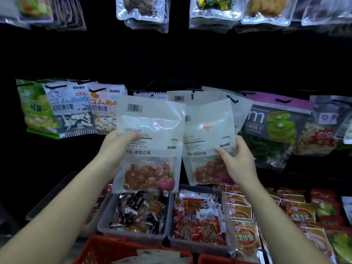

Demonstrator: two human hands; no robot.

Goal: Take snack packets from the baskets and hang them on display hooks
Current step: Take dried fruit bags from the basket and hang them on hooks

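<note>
The left packet [150, 141] is a frosted white pouch with a barcode at its upper left, grey lettering across the middle and a clear window at the bottom showing reddish-brown preserved plums beside a pink fruit picture. It stands upright above the grey bin [131, 233] of dark wrapped candies, its lower edge just over that bin's far rim. The left hand [116, 147] clasps it at its left edge about halfway up, thumb pressed on the front, fingers hidden behind.

To the right of the left packet, with its left edge tucked just behind it, the right packet [207, 138] is a matching pouch with the same plum window, tilted slightly. The right hand [238, 162] grips it at the lower right, thumb across the front near the window and fingers wrapped round the right edge. Above and behind the left packet, black display hooks [192, 93] carry more white pouches.
</note>
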